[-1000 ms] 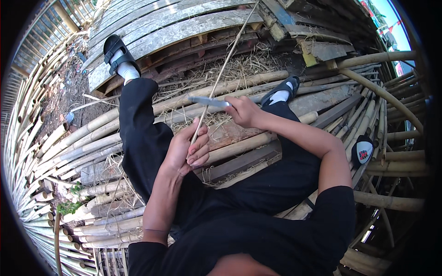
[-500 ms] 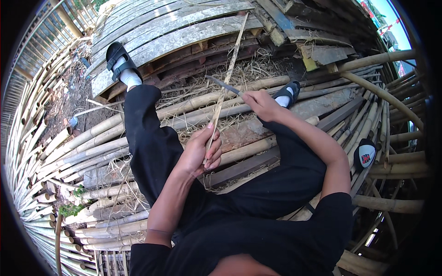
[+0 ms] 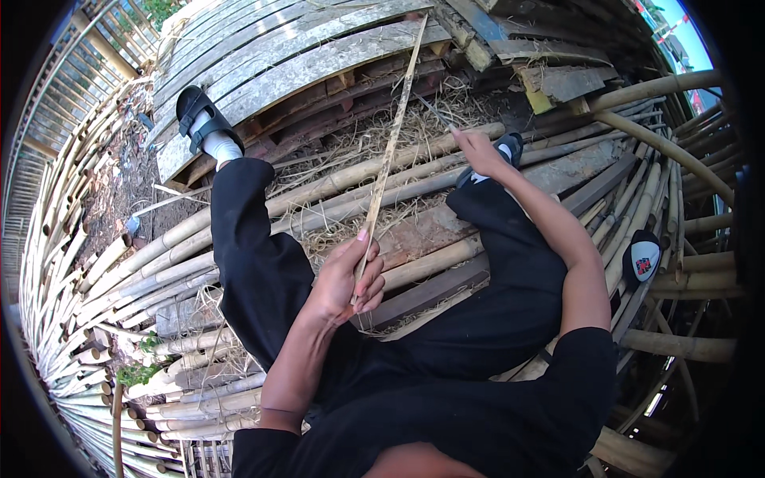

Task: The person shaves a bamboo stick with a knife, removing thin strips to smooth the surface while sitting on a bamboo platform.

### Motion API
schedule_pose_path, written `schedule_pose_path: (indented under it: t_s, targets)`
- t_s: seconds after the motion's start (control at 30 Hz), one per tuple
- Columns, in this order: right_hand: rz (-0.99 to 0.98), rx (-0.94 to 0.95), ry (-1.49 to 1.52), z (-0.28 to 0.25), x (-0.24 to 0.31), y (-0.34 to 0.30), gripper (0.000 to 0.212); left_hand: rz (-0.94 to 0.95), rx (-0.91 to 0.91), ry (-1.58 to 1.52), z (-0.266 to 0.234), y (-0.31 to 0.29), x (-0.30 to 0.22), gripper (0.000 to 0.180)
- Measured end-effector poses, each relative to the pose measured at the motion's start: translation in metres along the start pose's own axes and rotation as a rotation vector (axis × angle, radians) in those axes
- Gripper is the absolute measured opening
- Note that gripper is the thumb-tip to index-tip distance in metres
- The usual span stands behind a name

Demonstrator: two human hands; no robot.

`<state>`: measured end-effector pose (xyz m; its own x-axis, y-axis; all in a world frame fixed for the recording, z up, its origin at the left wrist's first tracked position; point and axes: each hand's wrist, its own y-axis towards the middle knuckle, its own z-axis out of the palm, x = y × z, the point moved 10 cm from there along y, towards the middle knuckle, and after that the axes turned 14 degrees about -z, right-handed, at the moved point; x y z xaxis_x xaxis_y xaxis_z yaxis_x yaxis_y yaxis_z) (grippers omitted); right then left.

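My left hand [image 3: 348, 279] grips the near end of a long thin bamboo strip [image 3: 392, 145], which slants up and away over my lap. My right hand [image 3: 481, 151] is stretched out to the right of the strip and holds a knife [image 3: 434, 111] whose blade points up and left, close to the strip but apart from it. I sit with black trousers on a pile of bamboo poles [image 3: 335, 199]. My left foot in a black sandal [image 3: 199, 119] rests on grey planks [image 3: 303, 64].
Dry shavings [image 3: 374, 135] lie over the poles ahead. Split bamboo slats [image 3: 56, 263] fan out along the left. Thick poles [image 3: 661, 88] cross at the right, with a black cap [image 3: 642, 259] among them.
My right hand has slid the knife up and away along the strip, from near my left hand to arm's length. My left hand kept its hold on the strip.
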<state>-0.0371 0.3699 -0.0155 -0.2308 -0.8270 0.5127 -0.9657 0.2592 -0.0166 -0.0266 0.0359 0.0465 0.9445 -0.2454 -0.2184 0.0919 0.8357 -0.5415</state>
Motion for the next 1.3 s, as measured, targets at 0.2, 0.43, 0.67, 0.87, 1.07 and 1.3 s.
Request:
schedule_pose_path:
  t_s: [0.2,0.43,0.67,0.87,1.07,1.3]
  targets:
    - [0.333,0.079,0.778,0.049,0.043,-0.029,0.05,0.016,0.011,-0.083,-0.004,-0.002,-0.007,0.036]
    - [-0.227,-0.016,0.283,0.003,0.123,-0.016,0.046,-0.049,0.078,0.046,0.005,0.002,-0.001,0.011]
    - [-0.367,0.377,0.084,0.027,0.202,-0.049,0.046,-0.073,-0.113,0.208,-0.015,0.014,0.006,0.014]
    - [-0.499,0.417,0.029,0.049,0.222,-0.066,0.032,-0.084,-0.223,0.394,-0.02,0.014,0.009,0.012]
    - [-0.334,0.278,0.031,0.034,0.162,-0.028,0.037,-0.019,-0.314,0.497,-0.031,0.025,0.017,0.013]
    - [-0.15,0.119,-0.234,0.0,0.079,0.029,0.055,-0.046,-0.245,0.48,-0.028,0.034,0.023,0.013]
